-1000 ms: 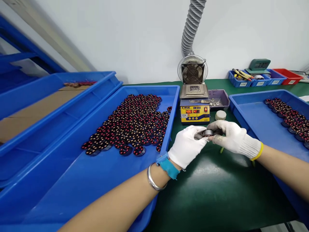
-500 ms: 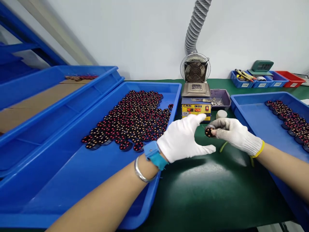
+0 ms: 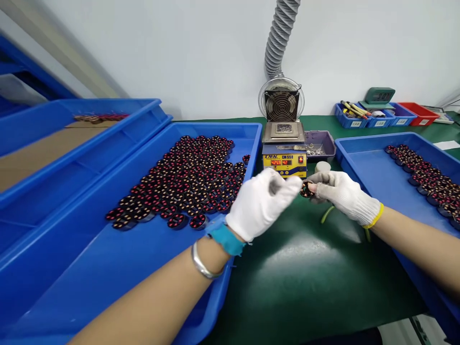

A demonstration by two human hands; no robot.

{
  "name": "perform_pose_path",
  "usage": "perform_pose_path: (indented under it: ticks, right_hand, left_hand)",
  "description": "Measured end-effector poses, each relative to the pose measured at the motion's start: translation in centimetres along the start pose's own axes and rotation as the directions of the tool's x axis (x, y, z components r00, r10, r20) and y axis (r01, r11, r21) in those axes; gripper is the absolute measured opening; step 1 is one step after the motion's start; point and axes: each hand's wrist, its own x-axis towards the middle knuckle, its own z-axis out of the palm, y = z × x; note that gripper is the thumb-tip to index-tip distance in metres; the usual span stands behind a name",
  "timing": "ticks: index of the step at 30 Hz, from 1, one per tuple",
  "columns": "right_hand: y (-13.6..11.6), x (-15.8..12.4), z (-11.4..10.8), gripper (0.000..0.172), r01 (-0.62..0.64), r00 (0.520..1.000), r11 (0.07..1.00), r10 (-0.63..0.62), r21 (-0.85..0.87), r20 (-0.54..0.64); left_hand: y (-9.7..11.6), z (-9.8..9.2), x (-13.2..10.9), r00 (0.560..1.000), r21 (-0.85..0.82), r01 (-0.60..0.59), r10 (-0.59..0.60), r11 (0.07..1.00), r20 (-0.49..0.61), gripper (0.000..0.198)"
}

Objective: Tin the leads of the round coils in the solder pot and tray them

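Observation:
My right hand (image 3: 339,191), in a white knit glove with a yellow cuff, grips a small round motor stator (image 3: 306,189) with copper-coloured windings between thumb and fingers. My left hand (image 3: 261,201), gloved in white, has its thumb and fingertips pressed together at the stator's left edge. Whether a thin wire lies in that pinch cannot be made out. Just behind both hands stands a yellow-and-blue solder pot (image 3: 284,162) with a lit red display and a metal top. A small white round lid or jar (image 3: 322,166) sits behind my right hand.
Many similar stators (image 3: 187,177) fill part of the left blue tray (image 3: 108,282). More stand in rows in the right blue tray (image 3: 366,155). A purple bin (image 3: 328,155) holds metal scraps. Behind the pot are a fan (image 3: 282,106) and grey hose (image 3: 282,33).
My left hand has gone from spread fingers to a pinch against the stator. My right hand still holds the stator. The whole view has shifted slightly.

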Motion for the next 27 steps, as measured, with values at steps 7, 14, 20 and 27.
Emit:
perform_pose_path:
  ticks: [7, 14, 20, 27]
  right_hand:
    - [0.2, 0.2, -0.3, 0.026, -0.051, 0.999, 0.994, 0.051, 0.099, 0.003]
    - [1.0, 1.0, -1.2, 0.037, 0.084, 0.994, 0.996, -0.082, 0.026, -0.065]
    - [1.1, 0.7, -0.6, 0.034, 0.116, 0.990, 0.992, -0.119, -0.047, -0.074]
    - [0.9, 0.8, -1.3, 0.033, 0.143, 0.979, 0.977, -0.163, -0.160, -0.121]
  left_hand:
    - [0.0, 1.9, -0.3, 0.999, -0.141, -0.034, 0.027, 0.989, -0.046, 0.035]
    - [0.4, 1.5, 0.2, 0.921, -0.544, 0.382, -0.356, 0.747, 0.157, 0.017]
    - [0.7, 2.8, -0.3, 0.793, -0.491, 0.572, -0.290, 0.657, 0.535, 0.028]
    - [0.8, 0.5, -0.5, 0.865, -0.498, 0.414, -0.158, 0.762, 0.477, 0.025]
